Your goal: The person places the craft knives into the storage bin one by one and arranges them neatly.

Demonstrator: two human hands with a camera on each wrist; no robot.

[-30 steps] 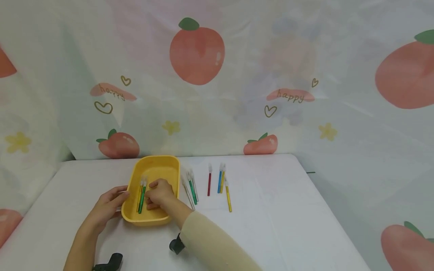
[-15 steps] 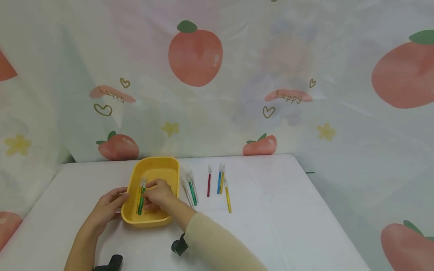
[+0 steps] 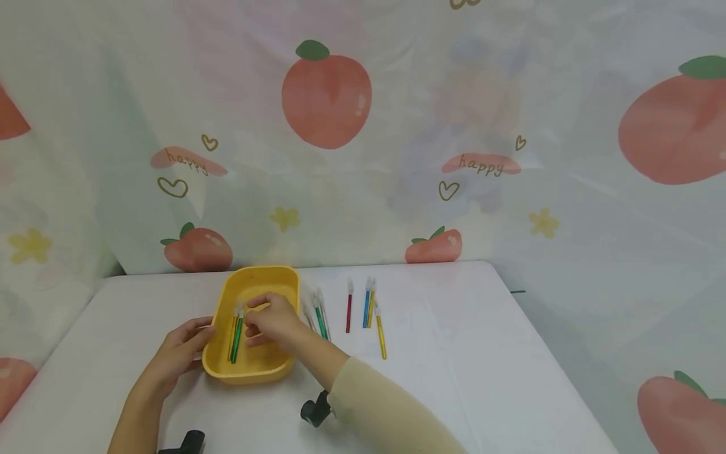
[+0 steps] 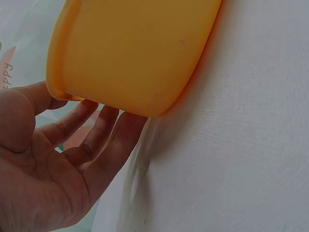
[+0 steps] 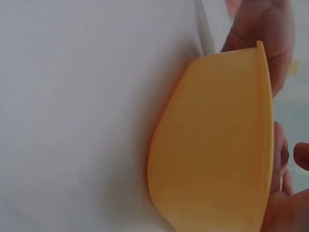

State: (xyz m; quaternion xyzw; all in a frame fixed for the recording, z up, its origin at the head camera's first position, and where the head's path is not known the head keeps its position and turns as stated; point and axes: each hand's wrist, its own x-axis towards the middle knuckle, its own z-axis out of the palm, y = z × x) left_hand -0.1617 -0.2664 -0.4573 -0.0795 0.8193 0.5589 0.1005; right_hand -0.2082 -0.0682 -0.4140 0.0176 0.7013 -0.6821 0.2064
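A yellow tray (image 3: 249,379) stands on the white table. My left hand (image 3: 176,353) holds its left side, the thumb at the rim and the fingers against the outer wall (image 4: 130,58). Inside the tray lie a yellow pen-like stick (image 3: 231,340) and a green pen-like stick (image 3: 237,340), side by side with clear caps pointing away. My right hand (image 3: 276,321) hovers over the tray, just right of these sticks, its fingers loosely bent and apart. No stick shows in it. In the right wrist view the tray's wall (image 5: 212,145) hides part of the right fingers.
Right of the tray lie several more capped sticks: a green one (image 3: 321,323) among silver ones, partly behind my right forearm, then a red one (image 3: 348,314), a blue one (image 3: 366,309) and yellow ones (image 3: 381,337). A fruit-print cloth (image 3: 363,189) hangs behind the table.
My right hand has drawn slightly right, away from the sticks in the tray, and its fingers have spread. My left hand stays on the tray. The camera view has shifted slightly.
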